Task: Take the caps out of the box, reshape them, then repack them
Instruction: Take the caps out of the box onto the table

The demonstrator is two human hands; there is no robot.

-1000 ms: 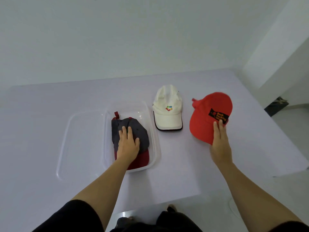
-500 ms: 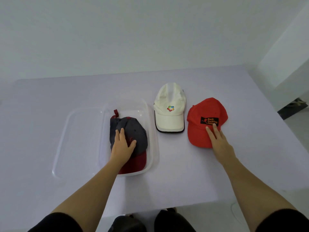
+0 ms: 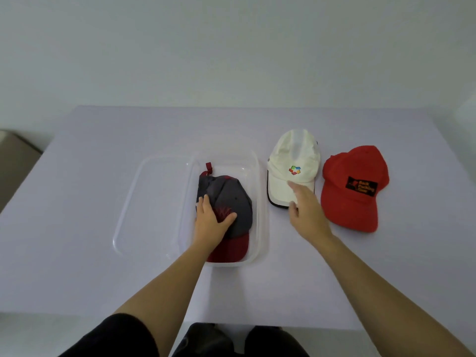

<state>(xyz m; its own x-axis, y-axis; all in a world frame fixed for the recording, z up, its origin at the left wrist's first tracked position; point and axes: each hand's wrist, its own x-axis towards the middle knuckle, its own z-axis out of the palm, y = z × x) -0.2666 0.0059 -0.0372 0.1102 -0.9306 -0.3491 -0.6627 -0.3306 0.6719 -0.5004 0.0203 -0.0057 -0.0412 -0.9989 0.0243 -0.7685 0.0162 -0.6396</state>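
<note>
A person seated at a pale lavender table (image 3: 103, 202) works through a set of caps, seen from a head-worn camera. A clear plastic box (image 3: 260, 176) sits at the table's centre with what appears to be its transparent lid (image 3: 144, 202) lying flat just beside it on the left. Inside the box lies a single grey cap with a dark red brim (image 3: 231, 199), crown flattened, brim toward the person, a red strap tab poking up at the far end. The left hand (image 3: 210, 220) rests palm-down on that cap, fingers loosely spread and thumb splayed to the right, pressing it into the box without pinching any of it. Outside the box, a white cap (image 3: 293, 166) with a small multicoloured logo sits just to its right, and a red cap (image 3: 354, 186) bearing a black patch lies beside that, both brims toward the person. The right hand (image 3: 305, 210) reaches over the white cap's brim, fingers extended and slightly parted, gripping nothing as far as can be told. The likely risk: lifting the white cap by its brim alone could crease the soft crown, and dropping it onto the grey cap while the left hand is in the box may crush both shapes or tip the light container.
</note>
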